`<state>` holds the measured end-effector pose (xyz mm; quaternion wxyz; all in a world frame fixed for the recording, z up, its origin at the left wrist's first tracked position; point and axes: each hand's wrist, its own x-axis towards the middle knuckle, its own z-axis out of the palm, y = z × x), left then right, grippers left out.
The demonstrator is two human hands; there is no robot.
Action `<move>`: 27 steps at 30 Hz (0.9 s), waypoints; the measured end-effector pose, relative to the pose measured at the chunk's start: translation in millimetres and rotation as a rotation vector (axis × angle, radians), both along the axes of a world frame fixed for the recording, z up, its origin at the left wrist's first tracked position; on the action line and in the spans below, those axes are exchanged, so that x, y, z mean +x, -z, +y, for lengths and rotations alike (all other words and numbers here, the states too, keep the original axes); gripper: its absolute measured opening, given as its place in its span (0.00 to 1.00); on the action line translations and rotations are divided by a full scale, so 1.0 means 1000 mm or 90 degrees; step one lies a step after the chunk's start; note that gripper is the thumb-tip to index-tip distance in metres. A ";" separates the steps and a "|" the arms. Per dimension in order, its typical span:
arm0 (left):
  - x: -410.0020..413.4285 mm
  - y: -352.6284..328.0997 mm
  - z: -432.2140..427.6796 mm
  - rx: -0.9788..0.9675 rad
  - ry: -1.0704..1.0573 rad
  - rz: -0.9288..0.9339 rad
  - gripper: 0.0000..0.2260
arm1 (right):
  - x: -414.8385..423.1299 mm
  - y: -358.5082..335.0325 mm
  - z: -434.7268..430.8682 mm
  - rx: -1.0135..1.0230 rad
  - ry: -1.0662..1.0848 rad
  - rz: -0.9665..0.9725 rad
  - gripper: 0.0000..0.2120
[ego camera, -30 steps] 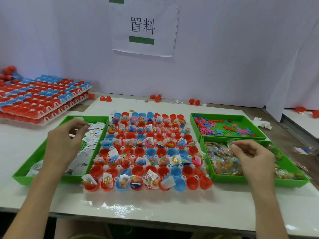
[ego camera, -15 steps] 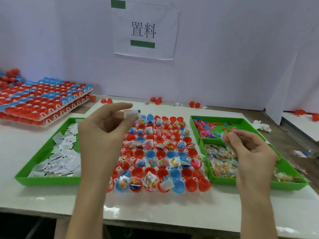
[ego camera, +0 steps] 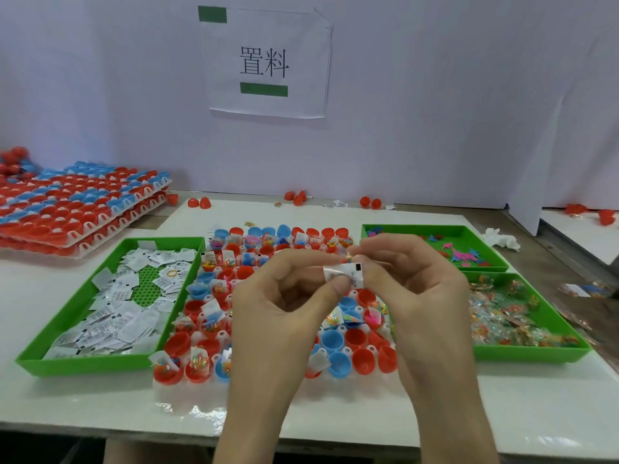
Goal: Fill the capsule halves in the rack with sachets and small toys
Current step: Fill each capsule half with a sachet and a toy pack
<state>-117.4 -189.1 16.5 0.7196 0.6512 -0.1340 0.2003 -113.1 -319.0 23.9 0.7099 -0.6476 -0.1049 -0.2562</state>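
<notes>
Left hand (ego camera: 284,306) and right hand (ego camera: 412,289) are both pinching one white sachet (ego camera: 341,274) above the rack (ego camera: 207,391), which is lying hemmed between sachet tray (ego camera: 83,363) and toy tray (ego camera: 529,356), near the white table (ego camera: 100,410) front edge.

Table (ego camera: 100,406): rack (ego camera: 187,391) at centre, near the front edge. Beside it on the left, left tray (ego camera: 83,363) holding sachets (ego camera: 127,326). On the right, rear tray (ego camera: 432,228) with small toys (ego camera: 464,254), behind front tray (ego camera: 529,354) with packets (ego camera: 502,316). Stacked racks (ego camera: 83,209) at the far left corner; loose capsule halves (ego camera: 199,203) along the back edge.
</notes>
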 end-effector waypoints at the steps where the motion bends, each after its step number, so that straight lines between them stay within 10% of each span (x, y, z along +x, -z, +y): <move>1: 0.000 0.000 0.001 0.008 -0.008 0.000 0.09 | -0.001 -0.001 0.000 -0.008 -0.013 -0.001 0.12; 27: 0.015 0.011 -0.011 0.005 0.101 0.147 0.11 | 0.007 0.014 -0.028 -0.047 -0.073 0.002 0.13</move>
